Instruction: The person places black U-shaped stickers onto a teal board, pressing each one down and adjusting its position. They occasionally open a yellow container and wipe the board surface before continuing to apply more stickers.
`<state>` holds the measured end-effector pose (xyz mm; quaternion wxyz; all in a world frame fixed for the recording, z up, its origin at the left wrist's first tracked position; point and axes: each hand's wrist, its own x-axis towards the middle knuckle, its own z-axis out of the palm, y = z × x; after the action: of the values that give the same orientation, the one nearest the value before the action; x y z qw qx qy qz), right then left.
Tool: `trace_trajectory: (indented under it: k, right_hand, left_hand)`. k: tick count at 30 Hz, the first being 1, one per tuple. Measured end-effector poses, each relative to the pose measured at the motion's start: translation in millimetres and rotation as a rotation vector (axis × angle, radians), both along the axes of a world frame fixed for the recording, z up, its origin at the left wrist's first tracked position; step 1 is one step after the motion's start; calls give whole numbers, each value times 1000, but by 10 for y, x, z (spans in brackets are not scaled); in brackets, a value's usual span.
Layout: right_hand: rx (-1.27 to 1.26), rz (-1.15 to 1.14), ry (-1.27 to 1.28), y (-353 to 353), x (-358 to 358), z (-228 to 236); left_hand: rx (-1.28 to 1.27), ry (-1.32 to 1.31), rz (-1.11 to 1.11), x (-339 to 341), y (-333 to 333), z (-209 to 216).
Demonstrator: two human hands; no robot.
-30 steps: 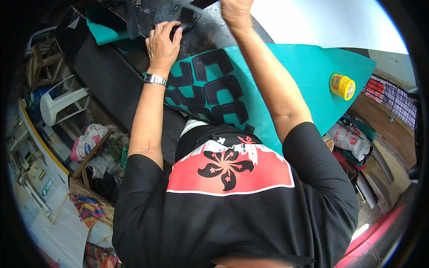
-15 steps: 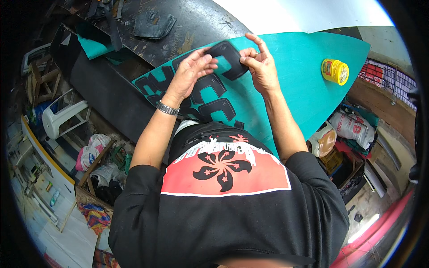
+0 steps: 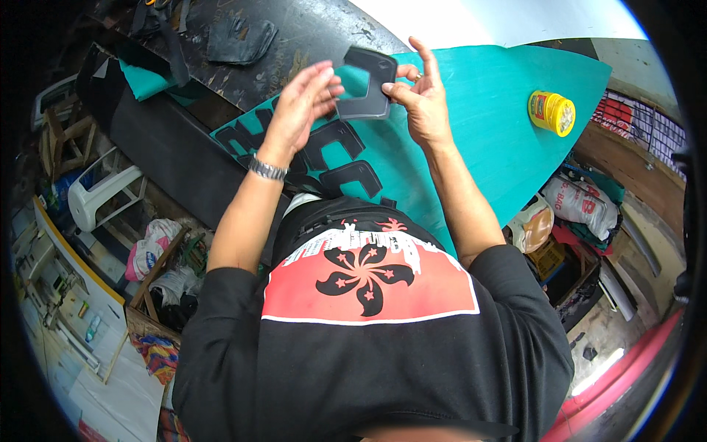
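Note:
My right hand pinches a flat black U-shaped cutout between thumb and fingers at its right edge, with the index finger pointing up. The cutout is held above the green sheet, its notch toward my left hand. That hand is open beside the notch, fingers stretched and slightly blurred; I cannot tell whether they touch the cutout. Several similar black cutouts lie on the sheet between my left forearm and my body.
A yellow tub stands on the green sheet at the right. Behind lie a white sheet and dark scraps on the black tabletop. A white plastic chair is at the left; bags are piled at the right.
The cutout has moved slightly up and left and turned to face me more squarely. My left hand has shifted up and left, its fingers more upright.

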<state>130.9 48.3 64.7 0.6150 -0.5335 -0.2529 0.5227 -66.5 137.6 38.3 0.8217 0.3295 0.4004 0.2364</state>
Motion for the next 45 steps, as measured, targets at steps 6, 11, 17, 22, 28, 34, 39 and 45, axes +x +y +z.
trace_trajectory:
  k: [6, 11, 17, 22, 28, 34, 39, 45]
  right_hand:
    - [37, -173, -33, -141, -276, -162]
    - [35, -140, -80, -124, -122, -273]
    - [-64, -111, -364, -75, 53, -430]
    - [-100, -112, -415, -119, 32, -564]
    - [-108, -111, -441, -106, 65, -622]
    - [-144, -93, -491, -87, 77, -603]
    - [-149, -98, -534, -81, 58, -596]
    - [-187, -102, -572, -53, 32, -581]
  left_hand:
    - [-224, -80, -37, -3, -563, -63]
    - [191, 322, -89, 53, -424, -143]
    - [333, 394, -38, 97, -417, -174]
    - [350, 370, 128, 136, -456, -248]
    - [370, 401, 111, 149, -467, -251]
    - [369, 447, 88, 170, -431, -234]
    - [381, 442, 81, 173, -439, -256]
    - [419, 447, 97, 180, -465, -290]
